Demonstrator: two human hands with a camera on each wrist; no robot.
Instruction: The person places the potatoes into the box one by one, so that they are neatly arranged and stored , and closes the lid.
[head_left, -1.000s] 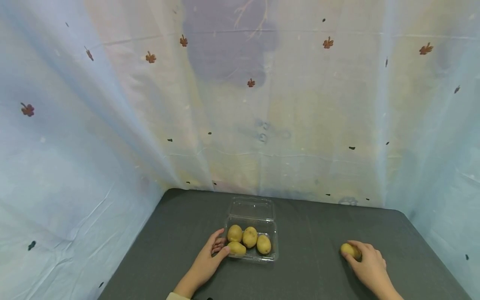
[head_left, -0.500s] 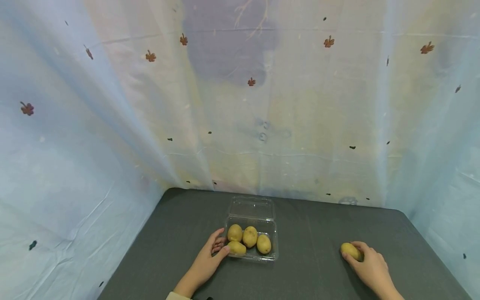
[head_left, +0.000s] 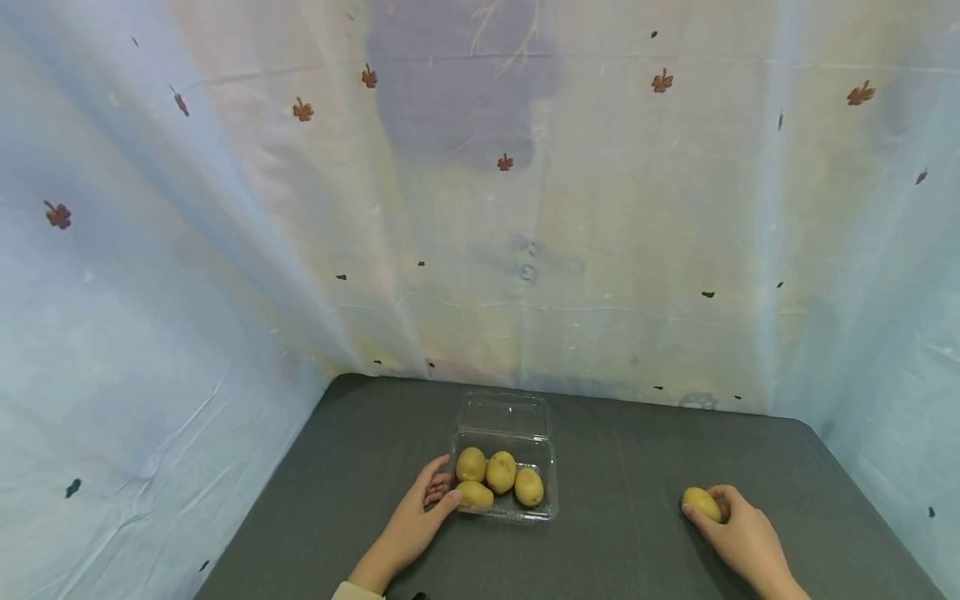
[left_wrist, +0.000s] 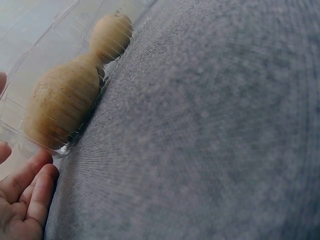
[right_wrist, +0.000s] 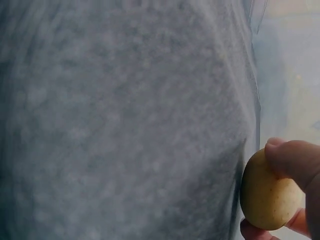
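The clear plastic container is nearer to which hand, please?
Left: the left hand is beside the container, at its left edge; the right hand is off to its right, holding a potato.

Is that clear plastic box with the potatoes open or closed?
The box is open: in the head view its lid is swung back to the far side, and four potatoes sit uncovered inside.

Glossy plastic box (head_left: 536, 455), matt cloth (head_left: 600, 533)
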